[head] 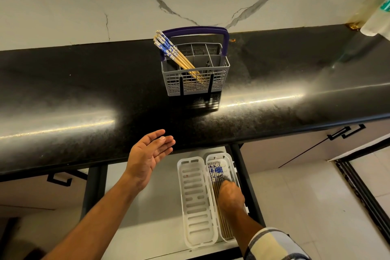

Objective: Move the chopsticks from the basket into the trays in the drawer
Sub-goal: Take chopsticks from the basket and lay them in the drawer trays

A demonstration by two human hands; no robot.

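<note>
Wooden chopsticks, two batches: one under my right hand point(230, 195), one up ahead in the basket point(195, 69). Right hand is down in the right tray point(229, 159), fingers curled onto the laid chopsticks point(215, 172); whether it pinches them or just presses them flat I cannot tell, knuckles hide the fingertips. Left hand point(147, 158) hangs free, palm up, fingers straight and relaxed, nothing in it, well left of and above the right hand, just short of the black counter point(84, 95) edge. Left tray point(193, 202) sits touching the right one, just left of my right hand, slots bare. Both lie in the open drawer point(160, 213) below my left hand. Beyond the left hand and to its right, the basket stands on the counter; remaining chopsticks point(175, 55) lean in its near-middle compartment, blue-patterned tops sticking out up and to the left past the purple handle point(194, 30). Handling guess: light, stiff, smooth, so they roll and fan apart. Best grab as a bundle around the patterned tops clear of the rim, lift along their lean, keep tips aligned before laying down.
</note>
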